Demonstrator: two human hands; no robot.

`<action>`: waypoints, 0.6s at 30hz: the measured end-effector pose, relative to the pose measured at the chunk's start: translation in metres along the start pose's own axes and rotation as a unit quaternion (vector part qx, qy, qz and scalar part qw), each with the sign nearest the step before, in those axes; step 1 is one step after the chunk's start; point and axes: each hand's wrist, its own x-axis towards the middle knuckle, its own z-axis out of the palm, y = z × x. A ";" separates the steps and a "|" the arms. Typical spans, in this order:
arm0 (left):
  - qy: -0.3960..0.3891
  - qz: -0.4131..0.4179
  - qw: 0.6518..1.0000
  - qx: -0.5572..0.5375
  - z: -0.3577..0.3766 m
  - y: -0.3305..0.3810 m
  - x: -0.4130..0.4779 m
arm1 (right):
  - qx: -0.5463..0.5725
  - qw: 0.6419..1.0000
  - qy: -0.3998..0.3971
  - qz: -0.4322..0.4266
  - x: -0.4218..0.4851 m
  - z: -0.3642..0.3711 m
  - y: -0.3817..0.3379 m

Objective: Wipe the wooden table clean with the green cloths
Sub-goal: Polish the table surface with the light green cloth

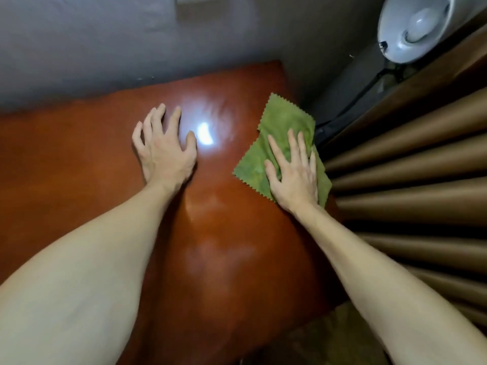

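Indoor domestic room, a furnished corner of a home.

- Heavy tan curtain [421, 164] in deep pleats fills the right side of the frame.
- White-shaded lamp [416, 25], round bulb showing, sits in the upper right. A black cord [355, 101] runs down the corner below it.
- Glossy reddish-brown wooden table [79, 154], centre and left, stands against a plain grey wall [79, 48]. A bright glare spot shows on its polish.
- Pale rectangular plate [200, 6] on the wall at top centre is blurred. Switch or socket, cannot tell.
- Dim mottled floor [329, 335] at lower right, with no detail readable.
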 end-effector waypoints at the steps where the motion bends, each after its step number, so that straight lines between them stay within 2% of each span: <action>1: -0.002 0.001 1.000 -0.003 -0.002 0.000 -0.001 | 0.000 1.000 -0.016 0.014 -0.041 -0.001 0.007; 4: -0.005 0.002 1.000 -0.009 -0.005 0.002 -0.001 | -0.015 0.996 -0.070 0.053 -0.148 -0.004 0.032; 6: -0.001 0.003 1.000 -0.006 -0.004 0.002 -0.003 | -0.017 0.993 -0.089 0.071 -0.184 -0.003 0.042; 8: 0.007 0.001 1.000 0.006 -0.001 0.002 -0.006 | -0.016 0.995 -0.080 0.063 -0.176 0.000 0.049; 14: 0.017 0.009 1.000 0.016 0.004 -0.002 -0.002 | 0.055 0.992 -0.028 0.110 -0.065 -0.003 0.071; 16: 0.021 0.011 1.000 0.010 0.004 -0.003 -0.001 | 0.054 0.992 -0.005 0.110 -0.075 -0.001 0.070; 18: 0.019 0.012 1.000 0.001 0.002 -0.001 -0.001 | 0.039 0.986 0.013 0.159 -0.122 0.002 0.060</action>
